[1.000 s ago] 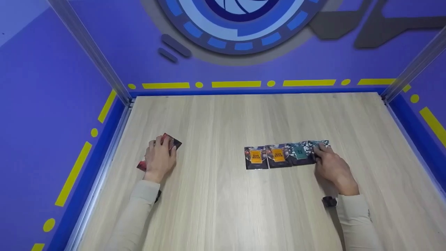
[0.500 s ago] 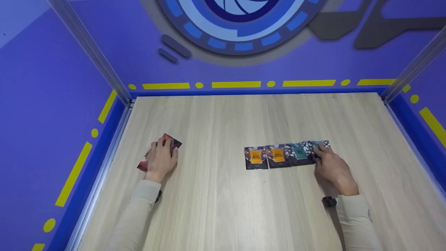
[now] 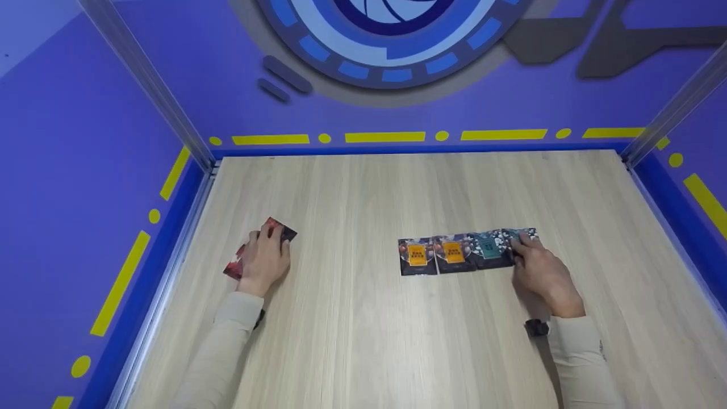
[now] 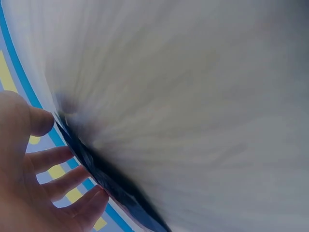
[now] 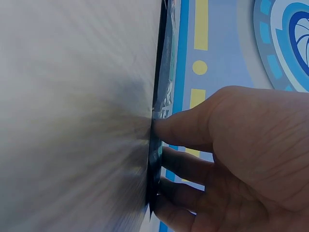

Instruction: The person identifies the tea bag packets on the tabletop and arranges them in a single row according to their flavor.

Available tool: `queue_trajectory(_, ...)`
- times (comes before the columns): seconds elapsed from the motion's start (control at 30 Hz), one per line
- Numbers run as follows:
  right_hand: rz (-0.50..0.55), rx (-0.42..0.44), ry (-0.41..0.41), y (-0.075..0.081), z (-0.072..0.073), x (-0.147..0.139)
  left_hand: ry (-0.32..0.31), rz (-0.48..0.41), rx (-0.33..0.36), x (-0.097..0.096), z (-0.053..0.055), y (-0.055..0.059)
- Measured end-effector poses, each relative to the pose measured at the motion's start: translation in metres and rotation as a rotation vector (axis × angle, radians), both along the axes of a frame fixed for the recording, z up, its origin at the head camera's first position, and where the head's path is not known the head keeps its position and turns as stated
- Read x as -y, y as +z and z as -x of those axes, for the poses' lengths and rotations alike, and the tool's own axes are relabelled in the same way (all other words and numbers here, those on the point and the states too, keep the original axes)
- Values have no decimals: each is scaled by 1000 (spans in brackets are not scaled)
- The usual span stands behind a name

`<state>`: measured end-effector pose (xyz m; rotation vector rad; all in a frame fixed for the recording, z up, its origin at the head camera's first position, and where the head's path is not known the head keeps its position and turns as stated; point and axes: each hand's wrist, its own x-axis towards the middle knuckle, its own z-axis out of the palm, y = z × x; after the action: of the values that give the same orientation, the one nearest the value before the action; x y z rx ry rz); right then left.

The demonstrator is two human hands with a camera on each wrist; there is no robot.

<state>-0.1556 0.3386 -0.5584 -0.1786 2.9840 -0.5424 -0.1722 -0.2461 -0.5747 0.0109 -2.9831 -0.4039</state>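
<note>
Behind the scene, we are seeing a purple-blue back wall (image 3: 193, 74) rising over a pale wood-grain tabletop (image 3: 352, 329). A light left sleeve (image 3: 218, 346) and a matching right sleeve (image 3: 579, 358) are reaching across it. Right of centre, a row of four printed sachets (image 3: 453, 254) is running slightly aslant: two orange-labelled sachets (image 3: 417, 255), a teal-labelled sachet (image 3: 489, 249), then an end sachet (image 3: 532, 232), its teal-and-white print showing past the fingers. The left hand (image 3: 264, 258), well apart from the row, is resting with relaxed, extended fingers on red-and-black packaging (image 3: 233, 269); whether one sachet or two are lying there, we cannot tell. The right hand (image 3: 545, 275) is pressing the end sachet with thumb and fingertips, steadying rather than clasping it. We are judging the step in hand to be squaring the row's right end while the red packaging is waiting. The next move, we are reckoning, is calling for a light lift of the right fingers, and for the left fingers sliding the red packaging without creasing it.
</note>
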Motion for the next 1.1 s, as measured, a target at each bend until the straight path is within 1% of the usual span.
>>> queue_trajectory(0.17, 4, -2, -6, -1, 0, 0, -10, 4, 29, -3, 0, 1)
queue_trajectory(0.4, 10, 0, -16, -1, -1, 1, -43, 12, 12, -7, 0, 2)
queue_trajectory(0.6, 9, 11, -9, -1, -1, 1, -63, 20, 23, -9, -1, 0)
queue_trajectory(0.83, -4, -10, -2, 0, 0, 0, -127, 7, -47, -16, -4, 0)
queue_trajectory(1.1, -10, -9, 0, -1, 0, -1, -189, 2, -64, -29, -7, -3)
